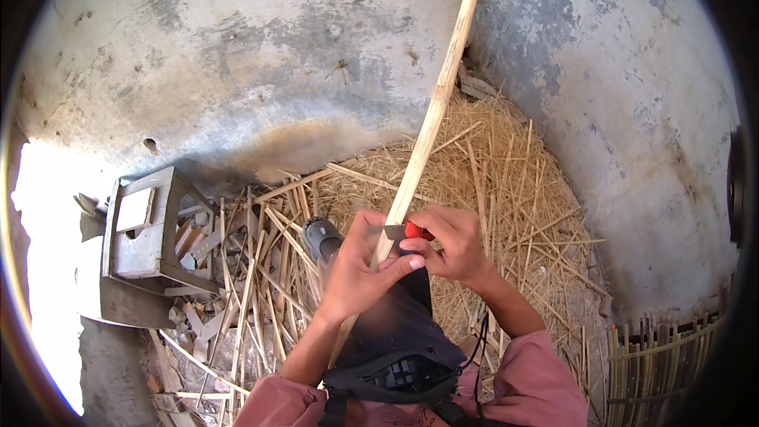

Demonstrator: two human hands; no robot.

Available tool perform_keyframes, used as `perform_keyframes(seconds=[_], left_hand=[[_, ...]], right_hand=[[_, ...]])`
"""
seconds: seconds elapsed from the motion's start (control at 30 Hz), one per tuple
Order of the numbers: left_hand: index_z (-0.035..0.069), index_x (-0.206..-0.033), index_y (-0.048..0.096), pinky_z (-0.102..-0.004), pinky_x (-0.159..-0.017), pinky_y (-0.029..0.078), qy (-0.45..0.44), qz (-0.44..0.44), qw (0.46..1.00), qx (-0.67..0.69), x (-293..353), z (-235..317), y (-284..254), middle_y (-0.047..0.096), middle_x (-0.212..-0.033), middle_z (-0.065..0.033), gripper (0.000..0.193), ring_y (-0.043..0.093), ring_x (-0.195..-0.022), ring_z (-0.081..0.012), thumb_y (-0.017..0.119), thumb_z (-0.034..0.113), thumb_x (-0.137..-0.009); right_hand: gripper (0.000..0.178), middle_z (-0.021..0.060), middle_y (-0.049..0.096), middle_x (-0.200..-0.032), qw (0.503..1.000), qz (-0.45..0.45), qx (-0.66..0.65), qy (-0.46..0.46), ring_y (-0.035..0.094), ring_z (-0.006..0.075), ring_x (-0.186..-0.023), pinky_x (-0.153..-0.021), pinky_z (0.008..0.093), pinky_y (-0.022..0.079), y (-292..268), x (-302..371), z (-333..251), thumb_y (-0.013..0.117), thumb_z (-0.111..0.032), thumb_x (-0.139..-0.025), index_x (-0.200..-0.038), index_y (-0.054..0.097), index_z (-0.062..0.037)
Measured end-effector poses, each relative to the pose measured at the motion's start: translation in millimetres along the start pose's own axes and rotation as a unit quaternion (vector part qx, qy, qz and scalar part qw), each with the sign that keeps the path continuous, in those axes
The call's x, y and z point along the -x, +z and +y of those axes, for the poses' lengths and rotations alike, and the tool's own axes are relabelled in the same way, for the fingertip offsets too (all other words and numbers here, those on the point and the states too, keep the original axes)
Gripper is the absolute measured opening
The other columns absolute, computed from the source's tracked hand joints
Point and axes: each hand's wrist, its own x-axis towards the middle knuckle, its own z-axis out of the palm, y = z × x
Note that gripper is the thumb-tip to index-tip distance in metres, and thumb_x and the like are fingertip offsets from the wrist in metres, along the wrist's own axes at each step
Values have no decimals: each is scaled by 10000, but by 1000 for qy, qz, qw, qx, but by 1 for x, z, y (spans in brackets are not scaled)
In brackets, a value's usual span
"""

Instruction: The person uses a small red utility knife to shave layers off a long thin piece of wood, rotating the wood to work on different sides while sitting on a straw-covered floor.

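Note:
A long pale bamboo strip [431, 122] slants from the lower middle up toward the corner of the walls. My left hand [352, 273] is closed around its lower part, and the strip's near end passes below my left wrist. A knife [394, 232] with a short grey blade and a red handle is in my right hand [452, 247], closed on the handle. Its blade lies across the strip, right by the fingers of my left hand. Both hands are close together in front of my body, the left thumb pointing toward the right hand.
Loose strips [253, 292] and a heap of shavings [506, 166] cover the floor. At the left stands a worn wooden stool-like frame [146, 221] beside rubble. A slatted bamboo piece [660, 364] is at the lower right. Stained walls [300, 47] meet behind the heap. An open black pouch [395, 375] sits at my waist.

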Motion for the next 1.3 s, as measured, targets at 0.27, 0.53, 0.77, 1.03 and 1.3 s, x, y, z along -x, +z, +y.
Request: perform_keyframes(seconds=[0.27,0.53,0.77,1.03,1.3], left_hand=[[26,-1202,514,-243,-757,510,49,40,984,-168,5,-5,5,709,-984,-50,293,646,-902,-75,736,74,-1017],[15,-1146,573,-369,-614,506,52,87,964,-246,9,11,12,675,-787,-185,309,684,-662,-289,774,196,-997],[3,-1156,582,-375,-588,488,68,84,962,-250,7,5,11,670,-772,-185,285,669,-633,-303,726,218,-1036],[-3,-1122,561,-406,-562,463,51,88,961,-257,7,6,13,636,-711,-190,320,635,-587,-331,705,274,-1053],[-4,-1067,506,-448,-532,441,60,92,954,-279,6,1,11,607,-668,-220,315,617,-574,-415,679,260,-1067]], right_hand=[[248,57,653,-755,1000,0,11,19,652,255,-610,-536,374,488,-4,-1,-9,824,-256,-872,-977,721,-56],[254,41,642,-728,998,22,53,16,636,236,-590,-524,366,471,-2,1,-12,820,-274,-878,-990,733,-63],[259,57,647,-718,998,36,54,27,634,245,-581,-524,371,471,5,2,-9,811,-277,-896,-991,731,-49],[245,60,668,-724,997,49,43,47,652,239,-575,-523,354,488,4,-1,-7,804,-281,-912,-969,740,-52],[236,54,682,-723,996,44,67,34,669,209,-569,-520,327,493,-3,-11,0,821,-271,-908,-949,755,-48]])
